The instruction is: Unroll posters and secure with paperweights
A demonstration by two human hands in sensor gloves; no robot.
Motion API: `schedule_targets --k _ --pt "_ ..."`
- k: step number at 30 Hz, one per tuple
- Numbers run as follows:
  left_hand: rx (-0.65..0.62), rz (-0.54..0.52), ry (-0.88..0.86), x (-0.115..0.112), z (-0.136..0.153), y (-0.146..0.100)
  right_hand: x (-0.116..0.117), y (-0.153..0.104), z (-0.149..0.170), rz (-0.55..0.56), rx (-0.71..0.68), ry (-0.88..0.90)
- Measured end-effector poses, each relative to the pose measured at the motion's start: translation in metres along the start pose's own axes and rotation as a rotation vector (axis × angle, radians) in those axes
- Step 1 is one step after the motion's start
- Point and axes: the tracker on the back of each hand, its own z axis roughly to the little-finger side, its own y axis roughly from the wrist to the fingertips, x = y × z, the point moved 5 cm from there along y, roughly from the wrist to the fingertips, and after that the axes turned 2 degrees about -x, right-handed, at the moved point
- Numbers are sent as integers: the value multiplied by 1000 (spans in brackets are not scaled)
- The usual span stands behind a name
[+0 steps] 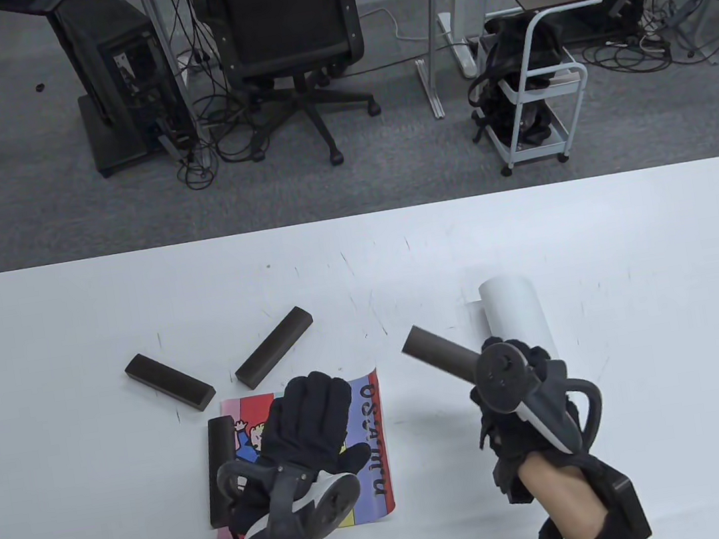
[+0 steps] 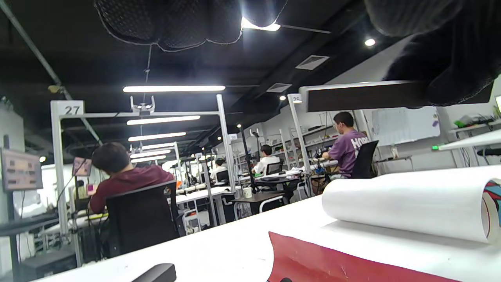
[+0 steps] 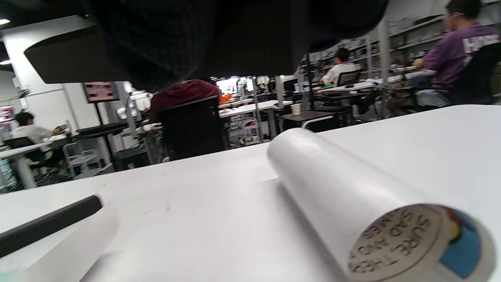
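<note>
A colourful poster lies partly unrolled near the table's front. My left hand presses flat on it, fingers spread. One dark paperweight bar lies along the poster's left edge. My right hand grips another dark bar and holds it above the table, between the flat poster and a rolled white poster. The held bar also shows at the top of the right wrist view and in the left wrist view. The roll lies close in the right wrist view.
Two more dark bars lie loose on the white table behind the flat poster. An office chair and a cart stand beyond the table's far edge.
</note>
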Motion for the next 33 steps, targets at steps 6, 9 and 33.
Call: schedule_targets --k 6,9,33 --pt "-36 72 65 -20 -19 4 34 -28 -44 -80 -191 -37" --pt "-50 107 97 -31 -24 4 43 -38 -55 -93 -268 -52" --pt "273 372 -291 -90 5 14 31 -28 7 -19 -259 371"
